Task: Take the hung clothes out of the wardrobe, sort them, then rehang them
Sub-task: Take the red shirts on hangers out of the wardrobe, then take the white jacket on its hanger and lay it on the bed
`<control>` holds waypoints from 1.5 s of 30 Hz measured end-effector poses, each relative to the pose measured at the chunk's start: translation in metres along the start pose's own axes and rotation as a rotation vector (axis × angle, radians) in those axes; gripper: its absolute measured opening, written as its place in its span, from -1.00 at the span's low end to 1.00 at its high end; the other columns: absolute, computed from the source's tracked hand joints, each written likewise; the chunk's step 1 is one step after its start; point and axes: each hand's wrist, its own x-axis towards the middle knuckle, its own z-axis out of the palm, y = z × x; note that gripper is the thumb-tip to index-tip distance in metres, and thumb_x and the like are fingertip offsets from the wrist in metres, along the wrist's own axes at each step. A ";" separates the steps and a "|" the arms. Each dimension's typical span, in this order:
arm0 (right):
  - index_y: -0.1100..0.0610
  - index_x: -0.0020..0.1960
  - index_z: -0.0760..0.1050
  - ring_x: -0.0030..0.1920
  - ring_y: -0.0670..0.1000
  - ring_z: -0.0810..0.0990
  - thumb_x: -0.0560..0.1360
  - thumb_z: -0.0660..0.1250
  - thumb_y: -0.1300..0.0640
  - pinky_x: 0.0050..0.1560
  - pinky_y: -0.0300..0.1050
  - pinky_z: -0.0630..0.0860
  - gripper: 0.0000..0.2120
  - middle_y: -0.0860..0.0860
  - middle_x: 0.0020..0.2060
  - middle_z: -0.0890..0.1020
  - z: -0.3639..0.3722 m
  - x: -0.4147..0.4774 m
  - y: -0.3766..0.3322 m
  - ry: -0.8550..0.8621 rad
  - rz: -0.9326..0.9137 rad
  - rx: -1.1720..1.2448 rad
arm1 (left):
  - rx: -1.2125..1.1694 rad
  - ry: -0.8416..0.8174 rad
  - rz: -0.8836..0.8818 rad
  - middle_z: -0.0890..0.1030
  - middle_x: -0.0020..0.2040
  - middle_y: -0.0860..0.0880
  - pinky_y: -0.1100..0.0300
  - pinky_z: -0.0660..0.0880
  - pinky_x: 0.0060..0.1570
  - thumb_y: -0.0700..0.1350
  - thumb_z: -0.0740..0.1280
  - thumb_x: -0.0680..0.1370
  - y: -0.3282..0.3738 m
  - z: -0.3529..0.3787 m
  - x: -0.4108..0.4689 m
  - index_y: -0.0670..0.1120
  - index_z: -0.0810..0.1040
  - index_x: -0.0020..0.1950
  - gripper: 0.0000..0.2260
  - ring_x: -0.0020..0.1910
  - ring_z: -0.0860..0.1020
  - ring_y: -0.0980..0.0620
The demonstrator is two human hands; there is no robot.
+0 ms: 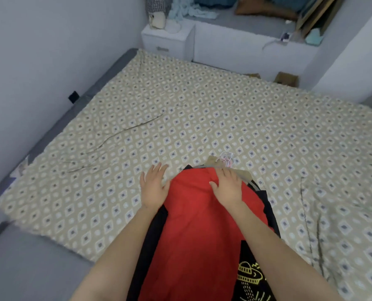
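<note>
Fingers spread and gripping nothing, the left hand (153,187) rests beside and the right hand (226,185) atop the red garment (193,224) crowning the pile (159,227) on the bed (180,118), where bunched hangers (225,162) could snag during sorting.

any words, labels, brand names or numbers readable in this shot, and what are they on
No text can be read anywhere in this view.
Black garment: a yellow printed drawing, saucer-like, with no letters I can make out.
Black tab by the bed frame: too small to read.
Nightstand drawer: a blurred mark, possibly a handle, unreadable.
</note>
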 end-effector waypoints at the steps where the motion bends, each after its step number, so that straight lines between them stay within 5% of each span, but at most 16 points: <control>1: 0.04 0.55 0.17 0.51 0.13 0.18 0.60 0.22 -0.07 0.49 0.13 0.11 -0.43 0.08 0.50 0.27 -0.007 -0.005 -0.017 -0.014 -0.057 -0.010 | 0.000 0.053 -0.032 0.31 0.54 -0.04 -0.12 -0.09 0.53 0.00 0.26 0.64 -0.005 -0.015 -0.016 -0.01 0.35 0.52 -0.57 0.56 0.18 -0.06; 15: 0.01 0.57 0.12 0.53 0.12 0.12 0.63 0.15 -0.11 0.51 0.11 0.06 -0.44 0.06 0.54 0.21 -0.012 -0.183 -0.297 -0.143 -0.939 -0.079 | 0.166 0.511 -0.659 0.25 0.57 -0.04 -0.13 -0.12 0.50 0.29 -0.07 0.49 -0.097 -0.218 -0.321 0.02 0.27 0.56 -0.31 0.57 0.14 -0.07; 22: 0.01 0.57 0.14 0.51 0.13 0.18 0.60 0.18 -0.12 0.46 0.07 0.13 -0.41 0.07 0.52 0.25 0.021 -0.346 -0.403 -0.198 -1.323 -0.156 | 0.234 0.720 -1.003 0.27 0.57 -0.04 -0.18 -0.03 0.51 0.25 0.05 0.55 -0.116 -0.258 -0.509 0.03 0.27 0.56 -0.39 0.57 0.15 -0.07; 30: 0.03 0.59 0.05 0.52 0.14 0.15 0.64 0.12 -0.13 0.49 0.06 0.11 -0.41 0.07 0.53 0.21 0.059 -0.551 -0.441 -0.286 -1.684 -0.223 | 0.271 0.913 -1.316 0.18 0.60 0.00 -0.14 -0.08 0.54 0.14 0.20 0.64 -0.107 -0.258 -0.736 0.05 0.20 0.59 -0.47 0.60 0.07 -0.04; 36: 0.03 0.57 0.09 0.47 0.14 0.23 0.65 0.11 -0.10 0.45 0.04 0.18 -0.45 0.06 0.49 0.28 0.085 -0.718 -0.433 -0.352 -1.947 -0.213 | 0.301 0.995 -1.502 0.19 0.59 -0.01 -0.15 -0.09 0.53 0.21 0.09 0.62 -0.079 -0.248 -0.902 0.04 0.20 0.59 -0.44 0.59 0.09 -0.05; 45: 0.03 0.59 0.06 0.50 0.15 0.17 0.63 0.15 -0.09 0.46 0.07 0.17 -0.41 0.07 0.52 0.22 0.120 -0.923 -0.418 -0.497 -2.146 -0.186 | 0.335 1.109 -1.721 0.14 0.61 -0.01 -0.15 -0.09 0.54 0.13 0.19 0.65 -0.038 -0.237 -1.098 0.03 0.14 0.61 -0.44 0.59 0.06 -0.05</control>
